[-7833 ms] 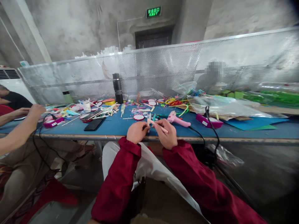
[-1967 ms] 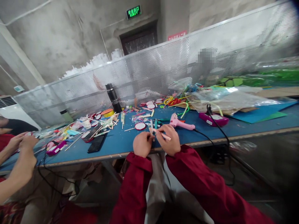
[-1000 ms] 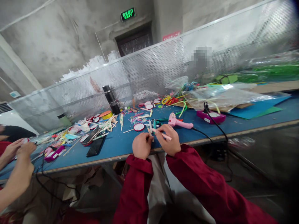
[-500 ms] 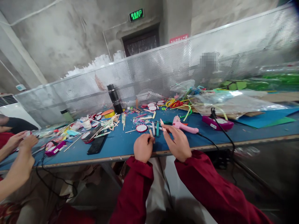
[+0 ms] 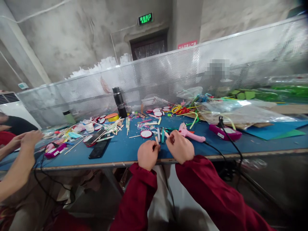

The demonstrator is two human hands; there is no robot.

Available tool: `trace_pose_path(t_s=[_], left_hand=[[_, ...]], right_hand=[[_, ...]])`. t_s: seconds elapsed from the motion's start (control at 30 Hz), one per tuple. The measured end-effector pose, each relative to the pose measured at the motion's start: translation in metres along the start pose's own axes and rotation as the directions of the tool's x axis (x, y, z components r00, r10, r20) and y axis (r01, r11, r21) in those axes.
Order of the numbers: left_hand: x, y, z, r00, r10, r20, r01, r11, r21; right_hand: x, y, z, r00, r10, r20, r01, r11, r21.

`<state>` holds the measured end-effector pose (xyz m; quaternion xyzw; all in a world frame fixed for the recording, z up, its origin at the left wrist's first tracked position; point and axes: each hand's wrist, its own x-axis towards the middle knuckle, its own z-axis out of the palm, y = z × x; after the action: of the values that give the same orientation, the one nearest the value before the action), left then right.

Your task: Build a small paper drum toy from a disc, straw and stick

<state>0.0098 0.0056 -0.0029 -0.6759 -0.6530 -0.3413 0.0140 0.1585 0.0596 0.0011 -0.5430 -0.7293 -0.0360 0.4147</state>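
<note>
My left hand (image 5: 147, 155) is closed at the near edge of the blue table (image 5: 120, 150), pinching a thin wooden stick (image 5: 157, 140) that pokes up between thumb and fingers. My right hand (image 5: 180, 147) is curled beside it, its fingertips pinching a small pink piece (image 5: 166, 134). Both sleeves are dark red. A pink glue gun (image 5: 190, 134) lies just beyond my right hand, with its black cord running off the table edge. A round red-and-white disc (image 5: 145, 133) and a few coloured sticks (image 5: 161, 134) lie just ahead of my hands.
A black phone (image 5: 98, 149) lies left of my hands, beyond it a litter of sticks (image 5: 109, 126) and a black flask (image 5: 119, 102). A purple box (image 5: 225, 132) and plastic bags (image 5: 238, 112) sit right. Another person's arms (image 5: 19, 157) work at the left. A perforated metal screen (image 5: 168, 73) backs the table.
My right hand has let go of the long pink stick it held a second ago, opened briefly, and now curls in close to my left hand. The view has tilted slightly.
</note>
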Motion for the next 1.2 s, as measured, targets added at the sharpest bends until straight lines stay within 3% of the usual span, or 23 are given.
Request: trace_pose_path(t_s=[0.3,0.47,0.63,0.87,1.1,1.2], left_hand=[[-0.001,0.000,0.001,1.000,0.004,-0.007,-0.004,1.000,0.018],[-0.001,0.001,0.000,1.000,-0.005,0.002,0.004,0.999,0.034],[-0.001,0.001,0.000,1.000,0.002,0.002,-0.002,0.999,0.040],[-0.002,0.002,0.000,1.000,0.001,0.001,-0.001,0.998,0.066],[-0.002,0.001,0.000,1.000,0.007,-0.012,-0.007,0.998,0.067],[-0.001,0.001,0.000,1.000,-0.004,-0.004,0.005,0.999,0.049]], right_hand=[[0.012,-0.010,0.001,0.988,0.021,0.152,-0.009,0.997,-0.078],[0.021,-0.018,0.008,0.973,0.049,0.224,-0.002,0.979,-0.205],[0.018,-0.020,0.010,0.986,0.051,0.161,-0.004,0.960,-0.280],[0.016,-0.022,0.011,0.978,0.041,0.202,0.029,0.942,-0.336],[0.012,-0.020,0.011,0.993,-0.027,0.111,0.055,0.965,-0.255],[0.005,-0.016,0.007,0.994,-0.096,0.057,0.101,0.989,-0.105]])
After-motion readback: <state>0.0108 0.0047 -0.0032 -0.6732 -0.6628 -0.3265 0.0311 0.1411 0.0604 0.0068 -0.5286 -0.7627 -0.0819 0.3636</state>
